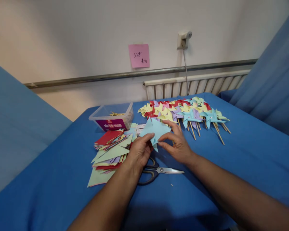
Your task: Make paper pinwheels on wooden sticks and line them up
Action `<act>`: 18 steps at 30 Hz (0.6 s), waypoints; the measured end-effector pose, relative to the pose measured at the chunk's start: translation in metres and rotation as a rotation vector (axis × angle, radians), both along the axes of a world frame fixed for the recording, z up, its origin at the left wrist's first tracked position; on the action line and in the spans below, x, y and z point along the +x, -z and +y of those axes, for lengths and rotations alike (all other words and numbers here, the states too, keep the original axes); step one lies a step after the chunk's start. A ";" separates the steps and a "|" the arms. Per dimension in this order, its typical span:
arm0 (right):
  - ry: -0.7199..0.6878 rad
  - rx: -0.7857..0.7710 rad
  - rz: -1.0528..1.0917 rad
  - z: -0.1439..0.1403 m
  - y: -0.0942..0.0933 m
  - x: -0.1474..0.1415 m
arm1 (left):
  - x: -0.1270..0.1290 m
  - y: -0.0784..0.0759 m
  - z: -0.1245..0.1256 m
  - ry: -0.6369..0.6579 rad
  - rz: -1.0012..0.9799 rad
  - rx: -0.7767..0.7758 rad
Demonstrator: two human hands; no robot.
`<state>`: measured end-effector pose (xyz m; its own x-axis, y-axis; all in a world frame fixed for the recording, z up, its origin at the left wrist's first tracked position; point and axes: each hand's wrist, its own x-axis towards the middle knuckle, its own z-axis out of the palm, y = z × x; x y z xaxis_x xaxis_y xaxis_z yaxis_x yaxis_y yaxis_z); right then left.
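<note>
A light blue paper piece, partly folded into a pinwheel shape, is held above the blue table between both my hands. My left hand pinches its lower left edge. My right hand grips its right side with the fingers curled over the folds. Black-handled scissors lie on the cloth just under my hands. A heap of cut coloured paper triangles and squares lies to the left of my left hand.
Several finished paper pinwheels on wooden sticks lie in rows at the back of the table. A clear plastic box with sticks stands at the back left. Behind are a radiator, a wall and a pink note.
</note>
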<state>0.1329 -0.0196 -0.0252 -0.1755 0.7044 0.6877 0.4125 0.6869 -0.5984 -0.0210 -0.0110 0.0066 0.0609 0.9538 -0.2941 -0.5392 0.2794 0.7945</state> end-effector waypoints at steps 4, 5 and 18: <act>0.018 -0.060 0.111 0.001 0.000 0.002 | 0.004 0.002 -0.004 -0.002 0.080 0.033; 0.025 -0.077 0.124 0.001 0.000 0.002 | 0.005 0.003 -0.005 0.003 0.097 0.040; 0.119 -0.163 0.127 0.006 0.003 0.002 | 0.008 0.008 -0.006 0.012 0.147 0.057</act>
